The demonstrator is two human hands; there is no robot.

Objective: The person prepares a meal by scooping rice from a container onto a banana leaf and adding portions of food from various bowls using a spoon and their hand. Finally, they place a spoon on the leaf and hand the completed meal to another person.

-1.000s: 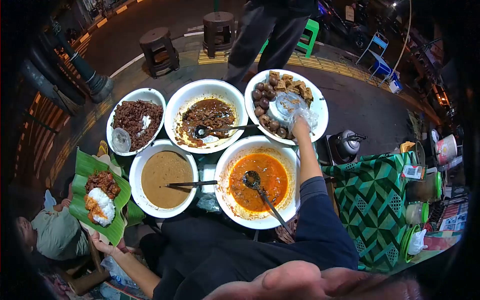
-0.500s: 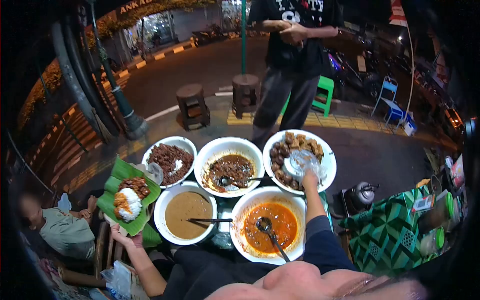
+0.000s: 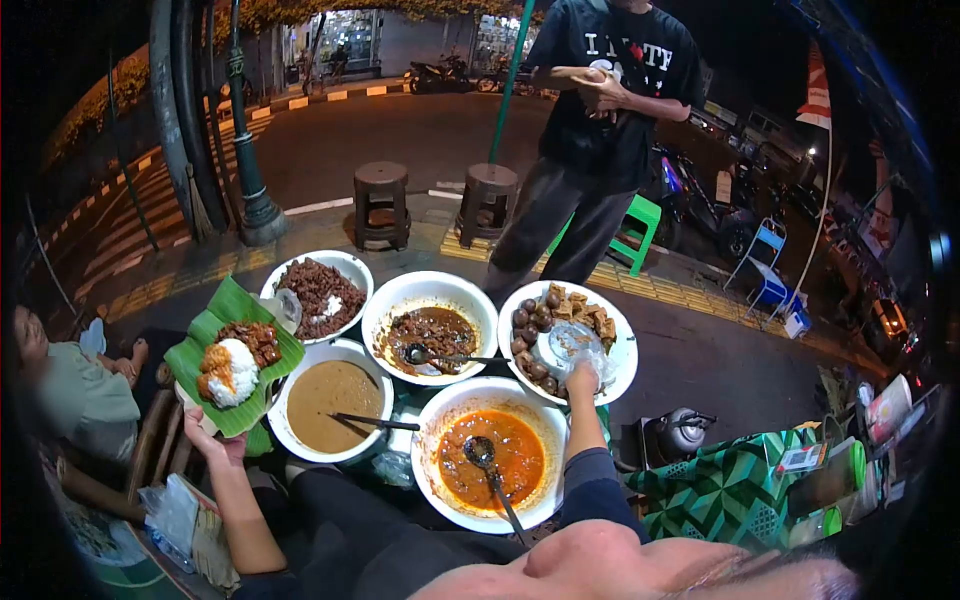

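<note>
My left hand [image 3: 215, 440] holds up a green banana leaf [image 3: 188, 362] from below, at the left of the bowls. On the leaf lie white rice [image 3: 238, 380] with orange sauce and a dark reddish-brown stew [image 3: 252, 340]. My right hand [image 3: 580, 384] reaches over the near rim of a white bowl [image 3: 624, 365], its fingers closed on crumpled clear plastic [image 3: 592, 362]. Around the plastic in that bowl are brown eggs [image 3: 522, 328] and brown tofu pieces [image 3: 592, 318]; the bowl's pale bottom shows between them. The plastic partly hides my fingertips.
Other white bowls hold reddish-brown food [image 3: 312, 290], dark stew [image 3: 440, 334], tan gravy [image 3: 325, 398] and orange curry [image 3: 520, 455]; ladles rest in several. A person [image 3: 620, 110] stands opposite, hands together. Another person [image 3: 85, 395] sits left. A kettle [image 3: 682, 432] stands right, stools [image 3: 381, 200] behind.
The camera view has shifted, so bowls and hands appear further left. My left hand still holds the leaf with food; my right hand stays at the egg and tofu bowl with the plastic.
</note>
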